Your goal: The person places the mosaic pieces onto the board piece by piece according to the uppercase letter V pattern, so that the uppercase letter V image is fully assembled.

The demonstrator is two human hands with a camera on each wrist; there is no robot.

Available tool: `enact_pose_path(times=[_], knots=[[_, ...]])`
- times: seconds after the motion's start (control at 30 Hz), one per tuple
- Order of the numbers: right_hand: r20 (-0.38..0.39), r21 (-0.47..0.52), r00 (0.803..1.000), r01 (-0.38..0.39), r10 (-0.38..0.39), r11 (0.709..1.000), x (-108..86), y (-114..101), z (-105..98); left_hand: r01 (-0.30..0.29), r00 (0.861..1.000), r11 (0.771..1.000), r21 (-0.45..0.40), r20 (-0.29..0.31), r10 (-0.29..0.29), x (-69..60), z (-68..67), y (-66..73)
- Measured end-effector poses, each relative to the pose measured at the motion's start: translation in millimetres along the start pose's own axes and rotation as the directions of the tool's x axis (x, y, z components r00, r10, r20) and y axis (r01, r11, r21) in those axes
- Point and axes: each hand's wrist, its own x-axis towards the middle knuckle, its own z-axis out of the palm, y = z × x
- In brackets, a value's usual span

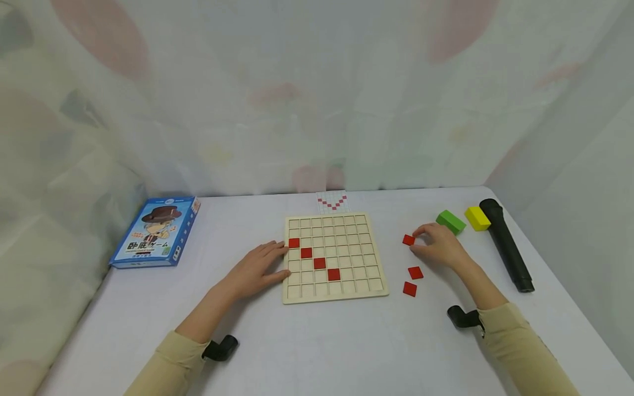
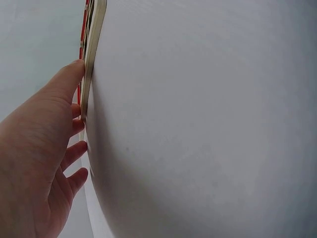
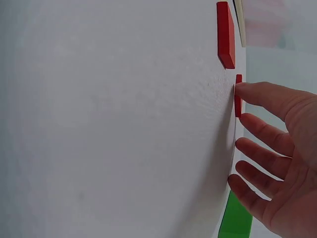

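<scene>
In the head view a pale wooden grid board lies flat, with several red tiles in a diagonal of its cells. My left hand touches the board's left edge, fingers and thumb spread; the left wrist view shows the fingertips of that hand at the board's side. To the right of the board, my right hand pinches a red tile on the table between thumb and index finger. The right wrist view has the thumb overlapping this tile. Two more red tiles, one of them a tile nearer the front, lie loose.
A small pattern card lies behind the board. Beyond my right hand are a green block, a yellow block and a black microphone-like stick. At the left lies a blue game box. Patterned cloth hangs around the white table.
</scene>
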Motion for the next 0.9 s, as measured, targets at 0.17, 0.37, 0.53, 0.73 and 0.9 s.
enact_pose_path(times=[0.17,0.37,0.53,0.73,0.9], knots=[[-0.008,0.018,1.0,-0.02,0.02,1.0,-2.1,-1.5,-0.5,-0.004,1.0,1.0,0.002,-0.004,0.004,0.5,0.7,-1.4],[-0.012,0.019,0.999,-0.037,0.037,0.999,-2.9,-1.9,-0.7,-0.007,1.0,1.0,0.003,-0.007,0.007,0.4,1.4,-1.7],[-0.025,0.02,0.999,-0.036,0.037,0.999,-3.4,-2.2,0.1,-0.008,1.0,1.0,-0.002,-0.012,0.008,0.1,1.1,-0.7],[-0.037,0.024,0.998,-0.04,0.041,0.999,-4.2,-3.3,1.2,-0.002,1.0,1.0,-0.002,-0.015,0.002,-0.3,1.3,-0.1],[-0.043,0.032,0.999,-0.03,0.031,0.999,-3.9,-6.4,2.7,-0.005,1.0,1.0,0.0,-0.018,0.005,-0.3,1.1,-0.1]])
